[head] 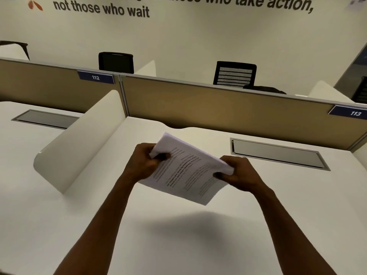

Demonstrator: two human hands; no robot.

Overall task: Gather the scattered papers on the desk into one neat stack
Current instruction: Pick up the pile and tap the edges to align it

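Holding the papers [184,169] in the air above the desk [258,225], I have my left hand [144,162] pinched shut on the corner at about ten o'clock and my right hand [237,174] clamped on the edge at about three o'clock. The sheets sit tilted, with the near corner drooping toward six o'clock, clear of the desk surface and casting a shadow below. No loose pages show anywhere else on the desk, so I judge the gathering done and the squaring and setting down left.

The risks come from my thin hold. Both grips catch only the margins, so the lower sheets could fan out or slide free at the sagging corner if I tilt further. Tapping the edges unevenly would leave them skewed. The cable hatch [278,155] at two o'clock has a raised rim; setting the stack across it would leave it crooked.
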